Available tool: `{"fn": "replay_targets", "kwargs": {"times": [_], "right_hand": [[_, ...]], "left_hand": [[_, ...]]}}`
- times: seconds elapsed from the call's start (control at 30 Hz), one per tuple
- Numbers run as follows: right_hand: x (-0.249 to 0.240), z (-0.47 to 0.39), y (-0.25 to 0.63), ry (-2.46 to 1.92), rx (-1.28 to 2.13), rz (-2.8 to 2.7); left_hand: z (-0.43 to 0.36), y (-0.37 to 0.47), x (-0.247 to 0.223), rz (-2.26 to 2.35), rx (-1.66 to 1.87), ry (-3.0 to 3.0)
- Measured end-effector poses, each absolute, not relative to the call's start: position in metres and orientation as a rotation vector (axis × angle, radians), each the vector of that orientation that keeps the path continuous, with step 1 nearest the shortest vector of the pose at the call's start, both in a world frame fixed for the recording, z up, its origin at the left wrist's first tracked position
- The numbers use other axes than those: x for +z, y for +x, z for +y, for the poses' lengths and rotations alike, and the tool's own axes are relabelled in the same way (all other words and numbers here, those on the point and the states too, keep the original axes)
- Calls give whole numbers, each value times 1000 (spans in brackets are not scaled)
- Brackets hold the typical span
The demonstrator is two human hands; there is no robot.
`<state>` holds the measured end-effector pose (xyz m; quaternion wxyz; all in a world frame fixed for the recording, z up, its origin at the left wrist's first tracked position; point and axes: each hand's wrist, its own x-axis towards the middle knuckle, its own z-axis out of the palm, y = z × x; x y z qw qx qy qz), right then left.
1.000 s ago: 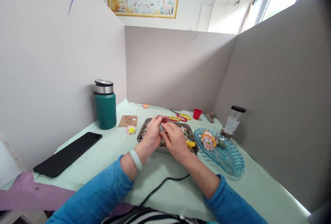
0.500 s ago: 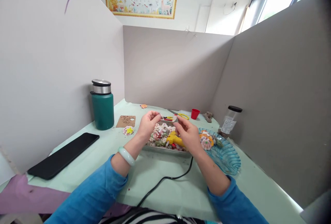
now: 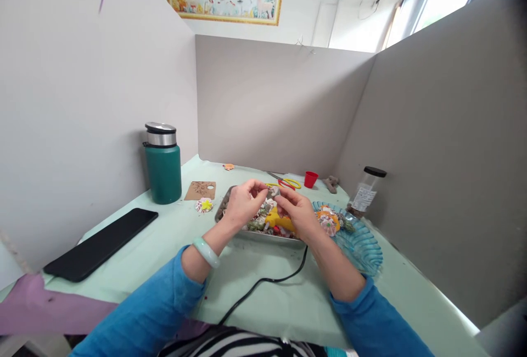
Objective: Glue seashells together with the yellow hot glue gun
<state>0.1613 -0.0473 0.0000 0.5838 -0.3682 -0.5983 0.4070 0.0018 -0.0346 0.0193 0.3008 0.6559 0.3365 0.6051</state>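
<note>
My left hand [image 3: 246, 203], with a pale green bangle [image 3: 207, 251] at its wrist, is closed in a pinch over the metal tray [image 3: 263, 237]. Whatever its fingertips hold is too small to make out. My right hand [image 3: 294, 208] pinches a small greyish-white piece [image 3: 275, 190], perhaps a shell or a stone. The fingertips of both hands nearly meet at this piece. Below them, the tray is filled with small shells and bits [image 3: 257, 225]. A yellow glue gun [image 3: 273, 218] lies on top of these, partly hidden by my right hand.
A blue scalloped plate [image 3: 368, 250] with decorated shells stands right. Behind the tray are yellow-handled scissors [image 3: 292, 183] and a red cup [image 3: 310, 179]. A green flask [image 3: 162, 173], a black flat case [image 3: 102, 244] and cardboard [image 3: 200, 190] are left. A black cord [image 3: 263, 280] crosses the front.
My left hand has moved right, closer to my right hand, uncovering the tray's left end. The right hand stays nearly in place with the greyish-white piece. The view has tilted slightly down.
</note>
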Motion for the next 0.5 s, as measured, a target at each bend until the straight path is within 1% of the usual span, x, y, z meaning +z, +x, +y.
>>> {"fn": "replay_targets", "kwargs": {"times": [0.3, 0.5], "right_hand": [[-1, -49, 158, -892, 986, -1421], [-3, -49, 158, -878, 1050, -1389]], "left_hand": [[-38, 4, 19, 830, 1622, 1939], [-35, 4, 14, 882, 1612, 2058]]}}
